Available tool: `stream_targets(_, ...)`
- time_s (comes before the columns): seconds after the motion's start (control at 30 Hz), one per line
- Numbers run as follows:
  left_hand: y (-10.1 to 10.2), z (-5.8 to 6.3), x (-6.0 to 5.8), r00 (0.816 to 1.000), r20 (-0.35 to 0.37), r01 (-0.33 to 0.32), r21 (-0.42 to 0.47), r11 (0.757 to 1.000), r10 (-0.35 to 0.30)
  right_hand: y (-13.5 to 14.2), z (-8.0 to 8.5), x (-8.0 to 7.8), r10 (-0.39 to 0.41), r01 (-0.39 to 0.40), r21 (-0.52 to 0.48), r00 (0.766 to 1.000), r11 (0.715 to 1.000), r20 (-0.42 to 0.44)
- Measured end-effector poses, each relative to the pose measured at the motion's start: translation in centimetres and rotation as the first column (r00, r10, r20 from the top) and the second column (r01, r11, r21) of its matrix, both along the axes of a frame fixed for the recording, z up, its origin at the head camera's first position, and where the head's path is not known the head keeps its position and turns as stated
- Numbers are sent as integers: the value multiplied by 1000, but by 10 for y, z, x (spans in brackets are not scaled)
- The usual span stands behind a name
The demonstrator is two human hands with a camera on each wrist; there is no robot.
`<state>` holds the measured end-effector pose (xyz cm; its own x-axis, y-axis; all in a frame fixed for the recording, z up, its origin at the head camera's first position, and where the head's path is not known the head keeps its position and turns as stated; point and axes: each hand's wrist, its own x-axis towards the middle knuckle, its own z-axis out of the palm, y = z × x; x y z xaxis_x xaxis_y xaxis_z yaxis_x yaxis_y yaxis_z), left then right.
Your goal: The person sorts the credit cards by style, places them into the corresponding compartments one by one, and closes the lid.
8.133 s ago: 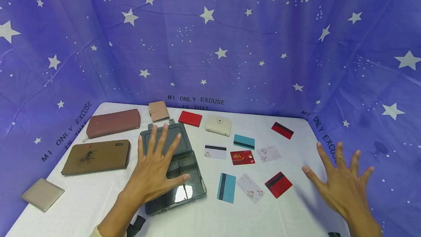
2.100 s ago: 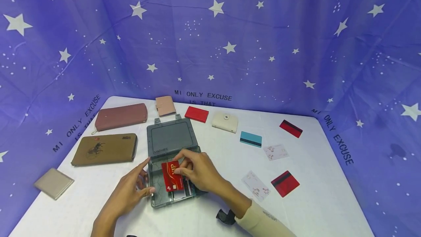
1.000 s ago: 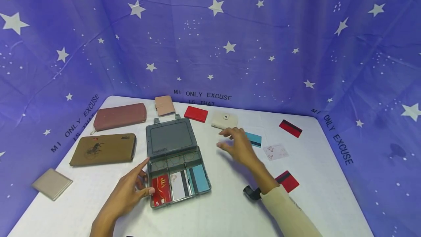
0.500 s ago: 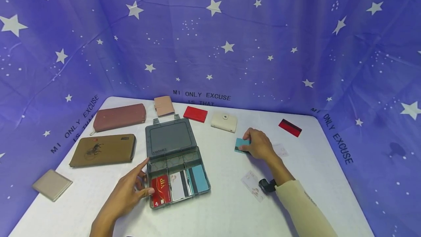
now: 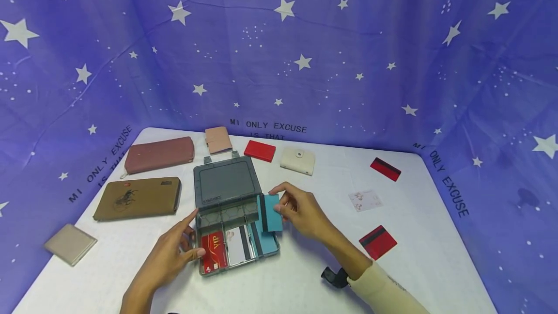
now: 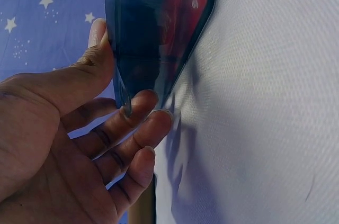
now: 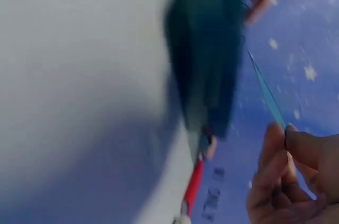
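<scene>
My right hand (image 5: 302,210) pinches a teal card (image 5: 273,213) with a dark stripe between thumb and fingers. The card is tilted above the right side of a grey see-through plastic box (image 5: 227,181), whose lid lies back. In its front row lie a red VIP card (image 5: 213,251) at left, a white striped card (image 5: 236,246) in the middle and another teal card (image 5: 269,244) at right, partly covered by the held one. My left hand (image 5: 172,253) holds the box's left edge; the left wrist view shows its thumb (image 6: 98,49) at the rim.
Left of the box lie a brown wallet (image 5: 159,154), an olive wallet (image 5: 137,198) and a beige holder (image 5: 70,244). Behind are a pink holder (image 5: 218,140), a red case (image 5: 259,151) and a cream wallet (image 5: 298,161). Two red cards (image 5: 378,242) and a flowered card (image 5: 365,200) lie right.
Earlier, the box's front row was filled with cards, the VIP card last. Since half a second ago, my right hand has carried the second teal card left to the box. The left hand stays put.
</scene>
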<state>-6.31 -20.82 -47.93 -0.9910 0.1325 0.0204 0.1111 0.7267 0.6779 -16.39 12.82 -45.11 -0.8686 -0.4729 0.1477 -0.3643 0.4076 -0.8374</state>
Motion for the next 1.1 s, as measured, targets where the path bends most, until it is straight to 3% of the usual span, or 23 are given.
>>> stream_targets(0.1, 0, 0, -1, 1000, 8, -1, 1, 1000, 1, -14, -9, 11, 0, 13, 105, 992, 994, -126)
stream_targets(0.2, 0, 1, -1, 1000, 20, -2, 0, 1000, 2, -24, -17, 20, 26, 49, 251, 958, 967, -287)
stream_targets(0.3, 0, 3, -1, 999, 31, -6, -6, 1000, 7, -28, -20, 26, 79, 108, 405, 905, 908, -418)
stream_targets(0.4, -1, 3, -2, 999, 39, -14, -11, 1000, 14, -30, -22, 29, 158, 138, 539, 871, 831, -465)
stream_targets(0.47, -2, 3, -2, 999, 33, -14, -6, 1000, 14, -30, -22, 31, 198, 119, 589, 874, 799, -445)
stream_targets(0.53, -2, 3, -2, 1000, 21, -10, 9, 1000, 10, -28, -21, 32, 212, 81, 599, 891, 797, -402)
stream_targets(0.73, -2, 0, -1, 1000, 13, 0, 23, 1000, -1, -2, -16, 26, 122, 6, 415, 952, 910, -282)
stream_targets(0.87, -1, -1, -2, 1000, 29, -9, 22, 1000, 8, 39, -13, 24, 25, 26, 347, 990, 937, -142)
stream_targets(0.97, -1, 0, -3, 999, 31, -10, 24, 1000, 9, 71, -14, 27, -105, 120, 408, 993, 905, -58)
stream_targets(1.1, -1, 2, -2, 1000, 15, -10, 26, 1000, 10, 101, -17, 35, -239, 226, 545, 970, 808, -47)
